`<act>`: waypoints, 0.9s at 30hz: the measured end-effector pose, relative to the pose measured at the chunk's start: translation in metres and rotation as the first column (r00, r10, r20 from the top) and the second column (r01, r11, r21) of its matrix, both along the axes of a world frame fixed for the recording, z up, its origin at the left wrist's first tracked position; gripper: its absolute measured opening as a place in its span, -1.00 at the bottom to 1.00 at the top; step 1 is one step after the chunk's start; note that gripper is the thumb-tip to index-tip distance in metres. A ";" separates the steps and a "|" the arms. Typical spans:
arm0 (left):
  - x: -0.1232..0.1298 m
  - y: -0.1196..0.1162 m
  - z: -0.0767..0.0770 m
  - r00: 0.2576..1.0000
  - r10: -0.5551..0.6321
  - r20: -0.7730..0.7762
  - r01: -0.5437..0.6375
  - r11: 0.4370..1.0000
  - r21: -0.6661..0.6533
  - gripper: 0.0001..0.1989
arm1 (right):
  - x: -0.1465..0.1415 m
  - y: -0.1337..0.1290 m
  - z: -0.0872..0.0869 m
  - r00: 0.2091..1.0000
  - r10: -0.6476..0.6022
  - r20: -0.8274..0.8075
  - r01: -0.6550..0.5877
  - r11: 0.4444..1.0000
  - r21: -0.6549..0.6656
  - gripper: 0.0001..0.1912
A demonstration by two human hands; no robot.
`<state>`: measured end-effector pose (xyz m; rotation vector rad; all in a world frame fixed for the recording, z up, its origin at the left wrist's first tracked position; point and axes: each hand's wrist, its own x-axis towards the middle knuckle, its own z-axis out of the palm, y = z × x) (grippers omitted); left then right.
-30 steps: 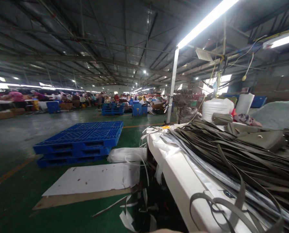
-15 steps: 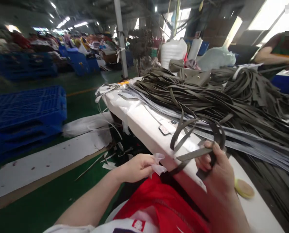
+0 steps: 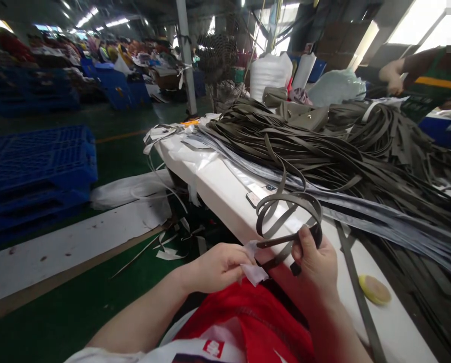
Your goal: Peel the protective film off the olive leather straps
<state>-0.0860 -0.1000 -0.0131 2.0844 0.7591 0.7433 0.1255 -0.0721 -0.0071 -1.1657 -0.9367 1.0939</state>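
Observation:
A thin, whitish piece of cloth [image 3: 255, 275] is pinched in my left hand [image 3: 220, 266], its loose ends poking out past the fingers. My right hand [image 3: 314, 257] is closed round a coiled dark strap [image 3: 265, 214], whose loops hang over the table edge. One end of the strap reaches the cloth at my left fingertips. Behind the hands, a large pile of dark straps [image 3: 289, 141] covers much of the white table [image 3: 214, 186].
A phone [image 3: 252, 198] lies by the loops, and a round yellow-rimmed object [image 3: 375, 290] sits right of my right hand. Blue pallets [image 3: 36, 171] stand at left. A person's hand [image 3: 394, 78] shows at the back right.
My right hand has moved left with the coiled strap, closer to my left hand. The strap's end now meets the cloth. The co-worker's arm has shifted.

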 end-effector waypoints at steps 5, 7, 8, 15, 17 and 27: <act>-0.003 0.001 -0.004 0.997 0.037 -0.074 -0.035 0.999 0.032 -0.75 | -0.003 0.000 -0.008 0.989 0.130 -0.065 -0.131 0.991 -0.008 -0.50; -0.006 0.002 -0.006 0.994 0.056 -0.090 -0.053 0.998 0.039 -0.77 | -0.003 0.001 -0.010 0.984 0.142 -0.108 -0.146 0.989 -0.031 -0.50; -0.007 0.002 -0.006 0.995 0.051 -0.086 -0.048 0.998 0.036 -0.78 | -0.002 0.001 -0.010 0.981 0.140 -0.132 -0.147 0.988 -0.042 -0.50; -0.007 0.002 -0.007 0.997 -0.015 -0.073 0.014 1.000 -0.011 -0.72 | 0.000 0.003 -0.007 0.967 0.185 -0.172 -0.200 0.977 -0.069 -0.54; -0.005 0.003 -0.008 0.998 -0.019 -0.059 0.018 1.000 -0.021 -0.72 | -0.002 0.003 -0.010 0.960 0.237 -0.146 -0.251 0.965 -0.081 -0.54; -0.010 0.003 -0.014 0.995 0.093 -0.028 -0.096 0.986 -0.134 -0.66 | -0.025 0.006 -0.045 0.847 0.526 -0.072 -0.530 0.830 -0.172 -0.61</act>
